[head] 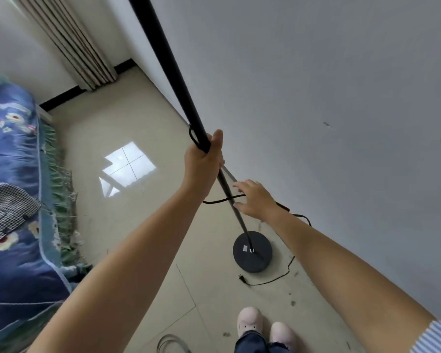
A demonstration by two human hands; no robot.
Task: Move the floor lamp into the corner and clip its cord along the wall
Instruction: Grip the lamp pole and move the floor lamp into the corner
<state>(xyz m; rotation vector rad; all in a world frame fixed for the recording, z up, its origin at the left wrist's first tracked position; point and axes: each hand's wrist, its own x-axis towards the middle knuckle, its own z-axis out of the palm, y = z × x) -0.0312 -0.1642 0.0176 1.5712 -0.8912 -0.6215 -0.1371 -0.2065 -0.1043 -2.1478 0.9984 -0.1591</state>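
Beside the wall, your left hand gripped the lamp pole; right hand, fingers spread, perhaps touched the cord. Next: carry it cornerward.

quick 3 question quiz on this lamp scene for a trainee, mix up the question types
1. True or false: the left hand is closed around the lamp pole.
2. Where does the plug lie? A) in a wall socket B) loose on the floor C) in the right hand
3. Fill in: the round lamp base stands on the floor beside the ____.

Key: 1 true; 2 B; 3 wall
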